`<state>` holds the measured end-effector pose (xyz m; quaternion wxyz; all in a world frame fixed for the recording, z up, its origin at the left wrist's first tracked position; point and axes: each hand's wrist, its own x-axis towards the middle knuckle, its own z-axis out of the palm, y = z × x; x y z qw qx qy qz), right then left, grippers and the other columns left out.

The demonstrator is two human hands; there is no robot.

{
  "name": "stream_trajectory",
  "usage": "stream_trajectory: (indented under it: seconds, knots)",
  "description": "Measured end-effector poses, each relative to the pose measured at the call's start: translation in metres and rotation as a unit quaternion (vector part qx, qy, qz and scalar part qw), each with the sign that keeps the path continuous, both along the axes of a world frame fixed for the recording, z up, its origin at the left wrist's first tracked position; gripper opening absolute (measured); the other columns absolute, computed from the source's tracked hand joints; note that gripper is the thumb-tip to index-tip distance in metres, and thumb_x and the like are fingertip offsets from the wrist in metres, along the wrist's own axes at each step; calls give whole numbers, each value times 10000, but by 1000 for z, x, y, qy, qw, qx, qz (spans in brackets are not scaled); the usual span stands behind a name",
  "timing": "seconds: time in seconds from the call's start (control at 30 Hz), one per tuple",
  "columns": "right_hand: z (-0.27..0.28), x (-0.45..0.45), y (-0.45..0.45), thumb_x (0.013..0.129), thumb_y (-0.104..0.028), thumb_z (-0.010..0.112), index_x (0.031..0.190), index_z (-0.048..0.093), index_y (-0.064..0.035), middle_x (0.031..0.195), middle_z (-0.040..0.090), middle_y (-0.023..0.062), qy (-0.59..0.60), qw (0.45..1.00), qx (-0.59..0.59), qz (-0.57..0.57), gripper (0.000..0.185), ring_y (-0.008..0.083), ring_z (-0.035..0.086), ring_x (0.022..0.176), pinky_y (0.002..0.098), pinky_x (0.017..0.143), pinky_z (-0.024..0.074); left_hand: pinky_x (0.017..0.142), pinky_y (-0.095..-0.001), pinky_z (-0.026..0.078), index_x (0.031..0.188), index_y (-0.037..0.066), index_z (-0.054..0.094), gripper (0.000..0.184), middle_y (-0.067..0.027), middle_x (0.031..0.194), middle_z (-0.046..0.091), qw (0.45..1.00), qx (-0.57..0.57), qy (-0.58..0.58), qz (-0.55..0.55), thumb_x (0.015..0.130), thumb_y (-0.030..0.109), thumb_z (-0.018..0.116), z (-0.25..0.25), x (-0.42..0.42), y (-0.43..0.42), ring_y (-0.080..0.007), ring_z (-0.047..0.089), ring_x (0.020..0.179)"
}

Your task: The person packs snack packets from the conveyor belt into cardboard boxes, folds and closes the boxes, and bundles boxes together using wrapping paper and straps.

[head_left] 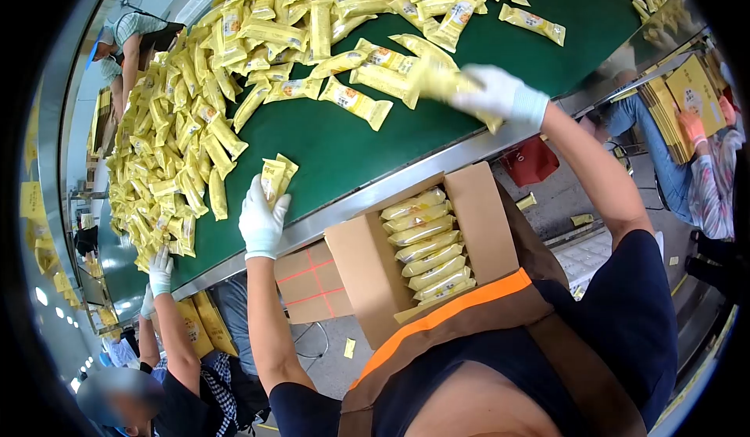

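My left hand (262,220), in a white glove, grips two yellow wrapped snack packets (275,177) upright over the near edge of the green conveyor belt (328,159). My right hand (500,93), also gloved, is over the belt on the right, its fingers around a yellow packet (437,82) smeared by motion. Several loose packets lie just left of it, one nearby packet (355,103) flat with its printed side up. Below the belt, close to my body, an open cardboard box (363,269) contains a row of packets (426,241) standing side by side.
A large heap of packets (183,124) covers the belt's far and left parts. The metal rail (367,201) runs between belt and box. At lower left a co-worker's gloved hand (161,271) touches the heap. Another person at right holds flat yellow cartons (668,116). A red bin (530,162) stands below.
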<state>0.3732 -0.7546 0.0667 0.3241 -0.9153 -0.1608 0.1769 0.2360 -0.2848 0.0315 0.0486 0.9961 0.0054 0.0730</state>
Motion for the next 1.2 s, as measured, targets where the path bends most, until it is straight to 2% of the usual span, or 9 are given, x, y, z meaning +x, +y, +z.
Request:
stream_trajectory:
  seconds: [0.17, 0.27, 0.47, 0.53, 0.7, 0.83, 0.93, 1.07, 1.2]
  knots:
    - [-36, 82, 23, 812, -489, 707, 1182, 637, 30, 1084, 681, 97, 141, 881, 429, -143, 641, 144, 636, 992, 258, 891, 477, 957, -388, 457, 1452, 71, 432, 633, -214, 1180, 608, 974, -217, 44, 40, 962, 468, 498, -5, -1, 10, -371, 591, 1084]
    - [-34, 70, 66, 723, -611, 685, 1267, 584, 12, 1180, 644, 182, -2, 996, 62, -65, 833, 304, 614, 1122, 339, 982, 458, 943, -383, 466, 1429, 85, 469, 594, -213, 1157, 605, 973, -173, 148, 24, 956, 442, 509, 8, 8, 16, -361, 597, 1075]
    - [-3, 16, 59, 698, -540, 713, 1282, 555, -53, 1257, 593, 165, -96, 993, -7, -74, 776, 334, 586, 1129, 380, 977, 444, 903, -418, 507, 1448, 128, 452, 696, -211, 1219, 606, 988, -81, 129, 23, 849, 416, 658, 13, 1, -12, -381, 622, 1044]
    - [-5, -7, 24, 662, -481, 726, 1215, 577, -114, 1106, 642, 114, -383, 918, -100, -8, 680, 275, 632, 1010, 409, 831, 478, 906, -387, 516, 1459, 74, 417, 736, -189, 1200, 628, 982, -150, 111, 42, 839, 355, 698, 14, 2, -22, -318, 649, 1039]
    - [-1, -23, -26, 637, -422, 753, 1310, 500, -63, 1134, 630, 190, -174, 965, -193, 29, 805, 338, 609, 1045, 420, 915, 472, 967, -334, 465, 1414, -55, 414, 780, -186, 1245, 600, 908, -393, 103, -104, 802, 296, 747, 35, 84, -103, -204, 606, 1093]
    - [14, 4, -26, 614, -503, 756, 1262, 546, -36, 1173, 620, 226, -18, 978, -201, 44, 826, 360, 600, 1104, 391, 964, 485, 1173, -556, 109, 1452, 114, 438, 840, -171, 1366, 553, 966, -106, 131, -194, 816, 651, 556, 36, 150, -167, -351, 472, 1298]
    - [22, 31, -26, 578, -493, 765, 1118, 604, -52, 1081, 644, 198, -21, 963, -243, 117, 716, 347, 612, 1074, 384, 937, 499, 1148, -481, 261, 1469, 93, 414, 857, -182, 1325, 591, 967, -99, 189, -143, 816, 613, 607, 35, 162, -164, -331, 548, 1236]
    - [49, 83, -7, 553, -465, 794, 1158, 604, -23, 1177, 627, 183, -196, 915, -288, 204, 773, 341, 608, 1092, 387, 947, 497, 898, -301, 508, 1426, -30, 420, 763, -167, 1226, 638, 915, -366, 157, -62, 837, 341, 732, 14, 146, -117, -186, 640, 1066]
    - [44, 127, 3, 575, -451, 772, 1223, 562, -54, 1210, 594, 181, -146, 910, -337, 194, 788, 336, 562, 1160, 398, 967, 466, 890, -281, 496, 1386, -18, 471, 659, -92, 1142, 638, 834, -480, 263, -67, 845, 271, 713, 52, 118, -109, -136, 607, 1045]
